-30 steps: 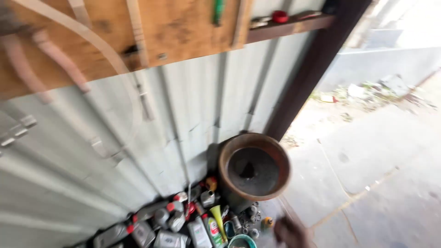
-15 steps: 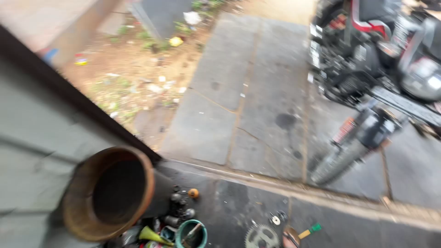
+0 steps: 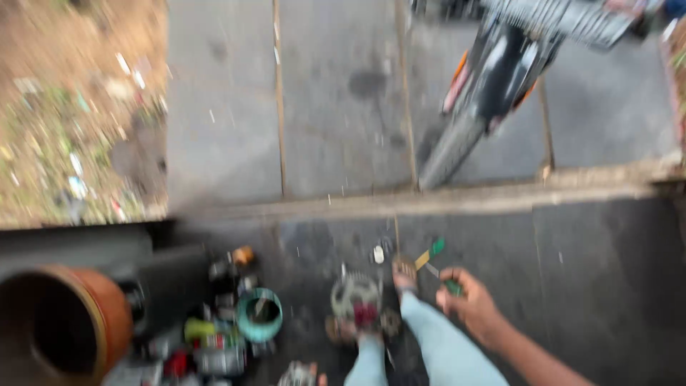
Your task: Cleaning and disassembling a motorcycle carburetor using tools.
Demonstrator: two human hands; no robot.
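A right hand [image 3: 468,304] is seen low in the blurred head view, stretched out over the dark grey floor [image 3: 593,286]; its fingers are curled around a small green-handled tool [image 3: 451,286], though the grip cannot be made out finely through the blur; a second green and yellow handled tool [image 3: 429,254] lies on the floor just beyond it. The left hand is barely shown at the bottom edge, and the state of its fingers cannot be told. Pale blue trouser legs [image 3: 436,343] and a sandalled foot [image 3: 404,271] are seen beside a round metal engine part [image 3: 355,297]; a teal ring-shaped tub [image 3: 259,314] stands among cluttered cans, near a large terracotta pot [image 3: 68,329]; a motorcycle front wheel [image 3: 457,146] rests on the paved slabs beyond.
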